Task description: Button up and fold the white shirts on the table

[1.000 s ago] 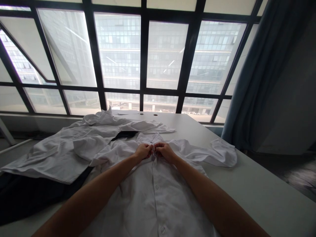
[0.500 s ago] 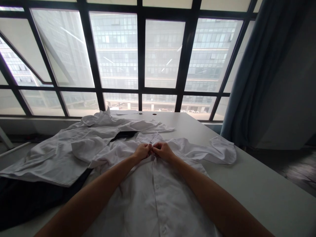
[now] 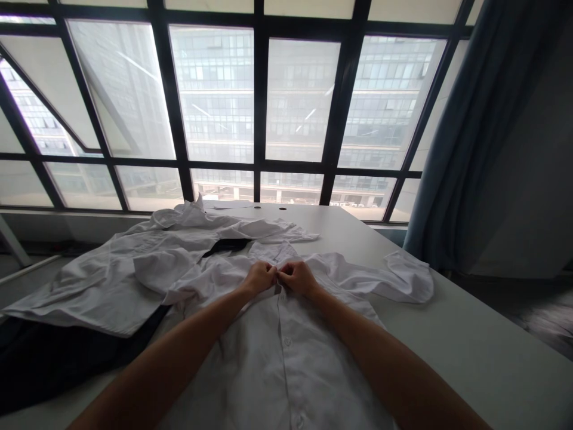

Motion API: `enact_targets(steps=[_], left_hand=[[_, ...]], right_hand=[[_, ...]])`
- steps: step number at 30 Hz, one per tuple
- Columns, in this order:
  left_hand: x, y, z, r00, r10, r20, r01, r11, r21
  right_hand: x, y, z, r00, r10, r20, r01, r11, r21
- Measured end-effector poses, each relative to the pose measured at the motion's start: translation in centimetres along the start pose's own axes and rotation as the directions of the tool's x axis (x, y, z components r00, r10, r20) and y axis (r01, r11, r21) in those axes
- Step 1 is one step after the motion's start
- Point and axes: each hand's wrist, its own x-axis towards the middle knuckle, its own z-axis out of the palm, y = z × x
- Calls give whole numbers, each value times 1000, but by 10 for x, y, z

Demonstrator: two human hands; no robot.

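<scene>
Shirt in hand: a white shirt [image 3: 259,358] lies front up on the worktop [image 3: 474,352], its body running towards the near edge and its collar [image 3: 271,251] pointing to the far edge.
Left hand: the left hand [image 3: 261,277] is curled into a close pinch at the front opening, just below the collar; it appears to grip the shirt's cloth, though the fingers hide exactly which fold.
Right hand: the right hand [image 3: 296,276] meets it there, thumb and fingertips drawn together on the same spot; whether a button is between them cannot be told.
Button line: a button [image 3: 287,342] shows below the hands on the front band, and another [image 3: 299,422] lower down, near the bottom of the view.
Sleeve: one sleeve [image 3: 394,280] stretches out to the worktop's right edge, loosely creased.
Left side: a second white shirt [image 3: 98,286] is spread towards the left edge, over dark cloth [image 3: 67,370].
Good handling: the small pinch seems right for fine work; one hand would best steady the cloth while the other works, with both front edges level, the collar free of twist and the forearms light on the fabric.
</scene>
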Motion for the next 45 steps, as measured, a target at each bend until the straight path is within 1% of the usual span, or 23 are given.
enact_targets(steps=[4, 7, 9, 11, 13, 14, 16, 17, 18, 19, 21, 22, 23, 25, 27, 28, 30, 33, 36, 38, 39, 42, 45], left_hand=[[-2, 2, 1, 994, 78, -80, -71, 994, 82], [-5, 2, 1, 973, 191, -128, -160, 963, 217], [-7, 3, -1, 958, 261, -115, -215, 926, 310], [-9, 4, -3, 954, 290, -80, -240, 893, 381], [-10, 3, -4, 956, 289, -53, -237, 866, 441], [-10, 2, -5, 954, 298, -46, -242, 849, 469], [-9, -2, -6, 941, 336, -41, -264, 805, 531], [-9, -4, -7, 933, 358, -38, -275, 777, 566], [-8, -7, -8, 927, 374, -32, -281, 749, 600], [-7, -10, -9, 927, 375, -23, -278, 725, 630], [-5, -16, -11, 947, 320, 17, -251, 706, 662], [-4, -18, -12, 961, 273, 48, -235, 709, 665], [-2, -20, -14, 972, 220, 82, -218, 715, 664], [0, -21, -17, 982, 115, 147, -184, 727, 662], [1, -21, -20, 980, 44, 194, -164, 730, 663], [1, -20, -21, 978, 24, 205, -157, 731, 664], [2, -18, -23, 982, 26, 189, -147, 732, 665], [8, -11, -23, 991, 93, 93, -131, 740, 660], [24, 1, -23, 993, 118, 9, -95, 748, 657], [37, 8, -21, 994, 109, -3, -81, 755, 651], [44, 10, -20, 995, 102, 3, -80, 760, 645], [58, 11, -15, 996, 81, 37, -86, 776, 625], [64, 7, -13, 994, 83, 66, -106, 794, 598]], right_hand=[[2, 1, -2, 990, 96, 104, -117, 969, 216], [3, 1, -5, 973, 134, 190, -196, 914, 356], [4, 1, -6, 961, 148, 233, -234, 886, 401], [5, 0, -7, 948, 166, 273, -268, 876, 401], [5, -2, -7, 939, 182, 293, -279, 900, 335], [5, -3, -6, 943, 180, 280, -258, 927, 271], [2, -7, -6, 970, 147, 193, -163, 984, 68], [0, -9, -6, 986, 106, 127, -99, 993, -63], [-2, -11, -6, 997, 45, 69, -31, 979, -202], [-4, -12, -7, 999, -26, 33, 35, 942, -333], [-7, -13, -10, 989, -143, 41, 143, 840, -524], [-8, -11, -12, 984, -161, 76, 175, 797, -577], [-8, -9, -14, 983, -140, 120, 184, 773, -607], [-8, -3, -19, 979, -18, 201, 142, 767, -626], [-7, 2, -23, 960, 95, 263, 95, 772, -628], [-5, 4, -24, 952, 123, 282, 87, 772, -630], [-1, 4, -27, 945, 116, 307, 110, 768, -631], [13, -4, -27, 942, 85, 324, 147, 763, -629], [34, -16, -21, 969, 116, 217, 70, 717, -694], [48, -22, -14, 981, 122, 150, 29, 677, -735], [53, -24, -10, 982, 116, 151, 35, 671, -741], [64, -23, -5, 963, 100, 251, 112, 696, -710], [70, -19, -9, 938, 94, 335, 178, 697, -694]])
